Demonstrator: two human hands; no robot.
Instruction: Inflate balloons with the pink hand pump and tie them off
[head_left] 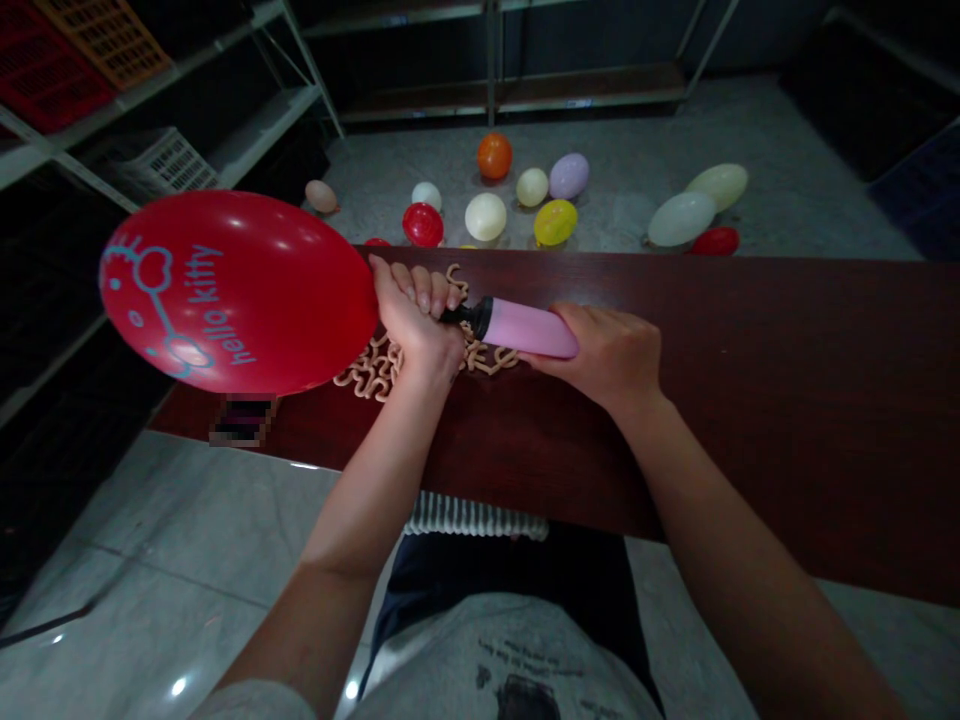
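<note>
A large inflated red balloon (300, 290) with blue "hello kitty" print fills the left side of the view. My left hand (420, 310) is closed around its neck, where it meets the black nozzle end of a hand pump (521, 328). The pump has a pink barrel that points to the right. My right hand (611, 355) grips the far end of that pink barrel. Beneath my left hand lies a pile of tan, curly pieces (367, 370) on the table. The balloon's neck itself is hidden by my fingers.
The dark red-brown table (787, 400) stretches across in front of me. A blurred-out flat object (244, 420) lies at its left edge. Behind it, several balloons, among them an orange balloon (494, 156), rest on the grey floor. Shelving (585, 88) stands at the back and left.
</note>
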